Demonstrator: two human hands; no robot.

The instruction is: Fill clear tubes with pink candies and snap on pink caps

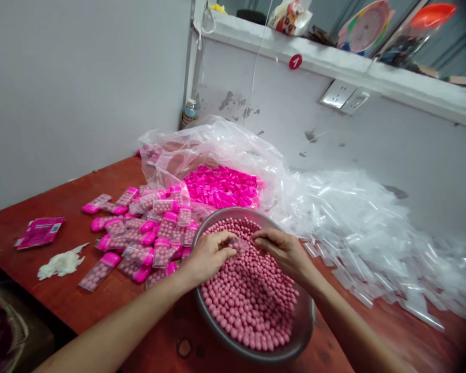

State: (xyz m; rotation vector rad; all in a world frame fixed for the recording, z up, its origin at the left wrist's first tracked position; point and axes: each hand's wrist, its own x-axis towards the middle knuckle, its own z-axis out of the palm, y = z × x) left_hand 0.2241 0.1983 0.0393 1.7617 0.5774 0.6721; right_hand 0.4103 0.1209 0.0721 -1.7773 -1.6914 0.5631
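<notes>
A metal bowl (312,316) full of pink beads (248,300) stands on the red table. Over its upper left part, my left hand (213,254) holds a small clear container (239,246) with pink beads in it, between thumb and fingers. Just to the right, my right hand (281,248) is above the beads with its fingers pinched together; what they hold, if anything, is too small to make out. Filled clear containers with pink caps (163,252) lie in a pile left of the bowl. Behind it, pink caps (223,187) sit in an open plastic bag (233,137).
Many empty clear containers (357,233) are heaped on the right of the table (112,321). At the left lie a pink packet (41,232) and a white crumpled scrap (62,262). A small bottle (189,111) stands by the wall corner, below a cluttered ledge (334,57).
</notes>
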